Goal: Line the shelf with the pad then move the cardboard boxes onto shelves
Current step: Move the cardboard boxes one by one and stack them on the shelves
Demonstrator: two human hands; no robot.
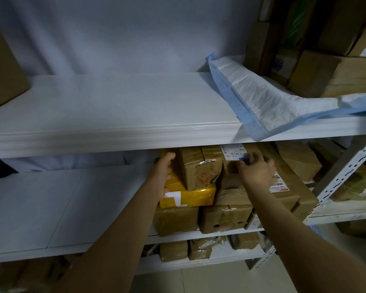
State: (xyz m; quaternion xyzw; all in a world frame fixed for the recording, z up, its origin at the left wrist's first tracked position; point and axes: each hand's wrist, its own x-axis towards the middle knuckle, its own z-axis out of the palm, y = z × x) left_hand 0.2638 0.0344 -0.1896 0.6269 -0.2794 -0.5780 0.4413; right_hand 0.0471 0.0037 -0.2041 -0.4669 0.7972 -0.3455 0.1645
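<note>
place: a parcel stockroom
evidence: white metal shelves [114,132] stacked with taped, labelled cardboard boxes [199,168]

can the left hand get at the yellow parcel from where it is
Probably yes. The left hand is already against the left end of the yellow parcel, with open shelf to its left; the torn brown box on top would likely hamper lifting.

Upper shelf [114,106] left largely bare — blocked rightward by the rumpled pad [262,98] and, seemingly, stacked boxes [330,75].
</note>
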